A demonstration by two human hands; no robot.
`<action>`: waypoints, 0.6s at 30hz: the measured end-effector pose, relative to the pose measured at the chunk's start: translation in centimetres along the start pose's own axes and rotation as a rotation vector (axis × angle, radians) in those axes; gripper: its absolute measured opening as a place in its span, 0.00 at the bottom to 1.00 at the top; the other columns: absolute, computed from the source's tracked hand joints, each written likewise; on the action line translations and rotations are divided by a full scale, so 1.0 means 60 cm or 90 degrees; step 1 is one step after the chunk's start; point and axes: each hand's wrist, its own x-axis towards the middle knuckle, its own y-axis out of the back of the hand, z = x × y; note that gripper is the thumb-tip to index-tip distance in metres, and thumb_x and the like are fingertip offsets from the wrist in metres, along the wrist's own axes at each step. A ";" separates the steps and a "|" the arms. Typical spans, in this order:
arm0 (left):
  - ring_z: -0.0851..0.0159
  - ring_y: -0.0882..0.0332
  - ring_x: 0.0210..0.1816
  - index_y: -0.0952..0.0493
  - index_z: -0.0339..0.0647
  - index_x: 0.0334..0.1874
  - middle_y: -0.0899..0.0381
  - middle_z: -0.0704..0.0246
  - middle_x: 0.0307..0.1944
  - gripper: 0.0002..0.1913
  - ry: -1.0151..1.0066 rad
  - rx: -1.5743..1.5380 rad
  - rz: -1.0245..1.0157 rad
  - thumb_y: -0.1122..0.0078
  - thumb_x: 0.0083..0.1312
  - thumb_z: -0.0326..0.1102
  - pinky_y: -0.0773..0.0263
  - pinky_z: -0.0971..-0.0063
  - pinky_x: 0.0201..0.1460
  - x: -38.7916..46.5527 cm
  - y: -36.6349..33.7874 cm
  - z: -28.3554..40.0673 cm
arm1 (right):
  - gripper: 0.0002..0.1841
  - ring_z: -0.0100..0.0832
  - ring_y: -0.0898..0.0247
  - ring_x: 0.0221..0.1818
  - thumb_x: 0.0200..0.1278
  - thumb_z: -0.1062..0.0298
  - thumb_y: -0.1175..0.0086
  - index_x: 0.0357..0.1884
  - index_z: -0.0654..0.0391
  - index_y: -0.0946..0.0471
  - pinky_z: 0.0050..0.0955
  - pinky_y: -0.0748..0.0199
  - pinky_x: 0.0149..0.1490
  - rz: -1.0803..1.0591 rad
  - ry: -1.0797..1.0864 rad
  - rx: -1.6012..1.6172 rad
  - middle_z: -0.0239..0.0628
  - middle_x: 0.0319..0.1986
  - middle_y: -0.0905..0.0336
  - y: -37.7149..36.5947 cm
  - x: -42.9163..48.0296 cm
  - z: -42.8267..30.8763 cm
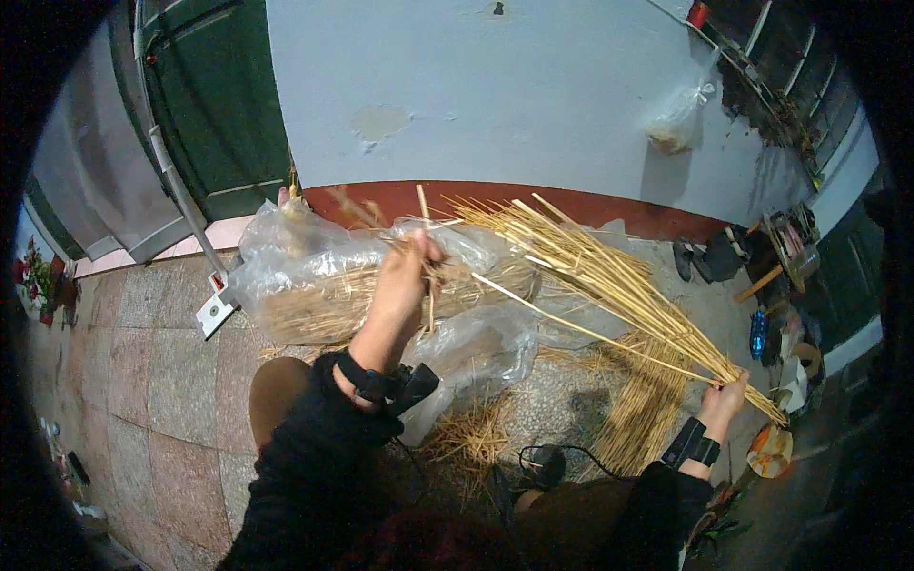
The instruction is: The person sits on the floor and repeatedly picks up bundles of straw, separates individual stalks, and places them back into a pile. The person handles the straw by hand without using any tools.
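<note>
My right hand (722, 400) grips a bundle of long straw stalks (607, 278) near its narrow end, at the lower right. The bundle fans out up and to the left towards the wall. My left hand (410, 260) is closed around several short stalks and frayed bits of straw, partly blurred. One pale stalk (557, 314) runs between the two hands. Behind my left hand lies a clear plastic bag (285, 250) filled with straw (321, 303). More stalks (646, 407) lie in a flat pile on the floor under the bundle.
Loose straw scraps (471, 435) litter the floor before me, beside a crumpled plastic sheet (478, 350). A white pole with a flat base (214, 314) stands at the left. Dark shoes (696, 260), a wooden stool (782, 250) and a blue bottle (757, 334) are at the right.
</note>
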 end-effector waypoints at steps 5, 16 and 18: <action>0.70 0.24 0.37 0.30 0.36 0.52 0.21 0.63 0.41 0.20 -0.033 0.243 -0.237 0.46 0.69 0.47 0.26 0.76 0.36 -0.014 -0.033 -0.017 | 0.17 0.36 0.24 0.37 0.74 0.53 0.58 0.43 0.59 0.29 0.34 0.23 0.35 -0.013 -0.008 -0.050 0.41 0.39 0.24 -0.014 -0.011 0.012; 0.74 0.29 0.26 0.25 0.38 0.49 0.26 0.74 0.25 0.19 0.055 0.215 -0.224 0.50 0.72 0.49 0.34 0.79 0.28 -0.039 -0.074 -0.049 | 0.19 0.41 0.23 0.43 0.74 0.54 0.58 0.49 0.62 0.28 0.40 0.18 0.43 -0.047 -0.017 -0.080 0.43 0.46 0.25 -0.034 -0.051 0.023; 0.77 0.32 0.24 0.26 0.42 0.45 0.28 0.74 0.24 0.16 0.096 0.066 -0.226 0.54 0.74 0.49 0.37 0.82 0.25 -0.041 -0.072 -0.039 | 0.18 0.39 0.23 0.40 0.74 0.54 0.58 0.45 0.61 0.28 0.40 0.18 0.42 -0.061 -0.027 -0.041 0.42 0.44 0.25 -0.032 -0.050 0.021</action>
